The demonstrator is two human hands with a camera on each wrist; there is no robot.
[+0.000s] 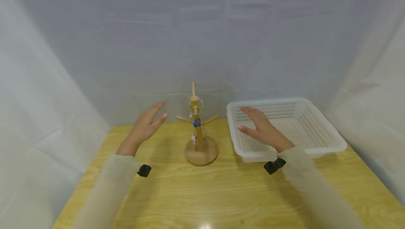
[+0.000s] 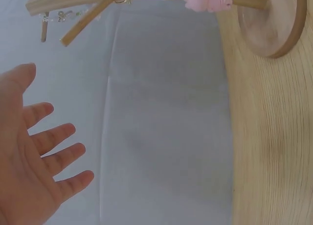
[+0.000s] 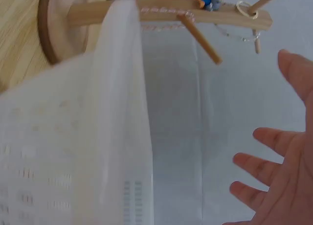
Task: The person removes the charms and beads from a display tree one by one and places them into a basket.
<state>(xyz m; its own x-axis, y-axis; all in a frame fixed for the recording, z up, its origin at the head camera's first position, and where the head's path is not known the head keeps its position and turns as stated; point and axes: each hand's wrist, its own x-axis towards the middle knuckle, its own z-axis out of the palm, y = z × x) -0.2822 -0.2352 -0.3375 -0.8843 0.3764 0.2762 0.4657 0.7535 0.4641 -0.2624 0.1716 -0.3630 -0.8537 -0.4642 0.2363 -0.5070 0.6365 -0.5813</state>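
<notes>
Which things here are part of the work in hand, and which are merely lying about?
In hand:
- wooden stand with small trinkets on its pegs
- left hand, open, beside the stand, touching nothing
- right hand, open, above the basket

Lying about:
- white basket, nothing visible inside
- wooden table
- white backdrop cloth

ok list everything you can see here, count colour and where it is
round-based wooden peg stand: one, light brown, middle of table, between the hands
small trinkets on chains: several, blue, pink and gold-toned, hanging on the stand
perforated plastic basket: one, white, right of the stand, nothing seen inside
wooden table: one, pale yellow, under it all
cloth backdrop: white, behind and at both sides
wrist-worn cameras: two, black, one on each sleeve
left hand: one, fingers straight, left of stand, holding nothing
right hand: one, fingers straight, over basket's near left corner
</notes>
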